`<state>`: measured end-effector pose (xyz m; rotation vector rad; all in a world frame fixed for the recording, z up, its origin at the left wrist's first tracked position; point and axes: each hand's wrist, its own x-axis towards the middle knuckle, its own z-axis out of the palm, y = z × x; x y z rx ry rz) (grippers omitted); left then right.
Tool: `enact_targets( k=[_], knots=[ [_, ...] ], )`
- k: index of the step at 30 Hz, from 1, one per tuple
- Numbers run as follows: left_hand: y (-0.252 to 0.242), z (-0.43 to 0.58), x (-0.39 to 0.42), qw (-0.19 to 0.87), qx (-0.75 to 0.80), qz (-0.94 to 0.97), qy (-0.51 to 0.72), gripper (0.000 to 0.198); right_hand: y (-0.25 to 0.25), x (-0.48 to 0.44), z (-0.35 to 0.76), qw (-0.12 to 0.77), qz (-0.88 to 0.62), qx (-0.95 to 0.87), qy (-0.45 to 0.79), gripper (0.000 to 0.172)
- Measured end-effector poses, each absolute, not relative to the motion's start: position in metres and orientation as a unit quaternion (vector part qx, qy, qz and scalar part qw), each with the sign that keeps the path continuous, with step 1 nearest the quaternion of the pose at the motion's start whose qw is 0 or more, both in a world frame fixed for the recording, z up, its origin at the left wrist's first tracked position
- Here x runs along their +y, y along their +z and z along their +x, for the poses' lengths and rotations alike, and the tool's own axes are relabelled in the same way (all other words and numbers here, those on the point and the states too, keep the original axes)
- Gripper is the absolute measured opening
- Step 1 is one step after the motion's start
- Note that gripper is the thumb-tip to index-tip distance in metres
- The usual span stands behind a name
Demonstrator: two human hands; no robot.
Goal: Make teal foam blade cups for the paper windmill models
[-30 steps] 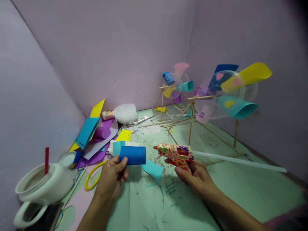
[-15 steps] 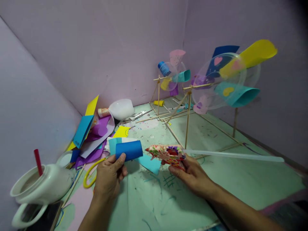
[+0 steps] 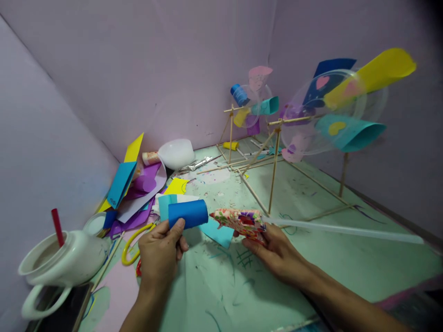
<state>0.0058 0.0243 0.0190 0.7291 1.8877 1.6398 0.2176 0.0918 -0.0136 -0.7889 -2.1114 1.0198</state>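
Between the thumb and fingers of my left hand (image 3: 162, 246) is a rolled blue paper tube (image 3: 188, 215), held level above the table. My right hand (image 3: 273, 249) is closed around the grip of a glue gun (image 3: 238, 220) wrapped in flowery patterned covering. A long pale glue stick (image 3: 346, 229) juts from the gun's rear. The red nozzle points at the tube's right end, with a very small gap between them. Beneath lies a cut piece of light-blue paper (image 3: 218, 233). Yellow-handled scissors (image 3: 133, 244) rest left of my left hand.
Two stick-framed wheels with coloured paper blades stand at right: a near one (image 3: 332, 110) and a farther one (image 3: 254, 106). Paper scraps (image 3: 145, 184) pile up at left. A white pot (image 3: 74, 258) lies at front left, and a white rounded container (image 3: 177, 154) sits by the wall.
The view has shifted slightly, moving the background a little in the picture. Both hands keep their holds, and the nozzle and tube end appear slightly closer together.
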Motion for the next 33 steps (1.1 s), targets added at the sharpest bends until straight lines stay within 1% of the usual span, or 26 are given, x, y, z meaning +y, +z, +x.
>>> enact_targets(
  k=[4,7,10,18,22,27,33],
  knots=[
    [0.019,0.010,0.017,0.178,0.727,0.330,0.576,0.029,-0.011,0.091,0.215,0.329,-0.272,-0.817,0.388,0.034],
    [0.020,0.014,0.015,0.099,0.735,0.380,0.552,0.033,-0.009,0.090,0.213,0.333,-0.259,-0.814,0.400,0.040],
    [0.021,0.017,0.016,0.043,0.724,0.424,0.542,0.037,-0.009,0.090,0.213,0.334,-0.267,-0.808,0.405,0.041],
    [0.030,0.026,0.013,0.009,0.728,0.442,0.523,0.037,-0.013,0.091,0.213,0.325,-0.262,-0.821,0.388,0.040],
    [0.032,0.029,0.011,-0.025,0.727,0.472,0.498,0.036,-0.014,0.091,0.213,0.319,-0.278,-0.822,0.382,0.038],
    [0.030,0.029,0.010,-0.054,0.725,0.476,0.495,0.036,-0.014,0.090,0.214,0.309,-0.283,-0.830,0.369,0.038],
    [0.020,0.023,0.012,-0.095,0.699,0.516,0.487,0.036,-0.012,0.090,0.212,0.315,-0.270,-0.824,0.385,0.039]
  ],
)
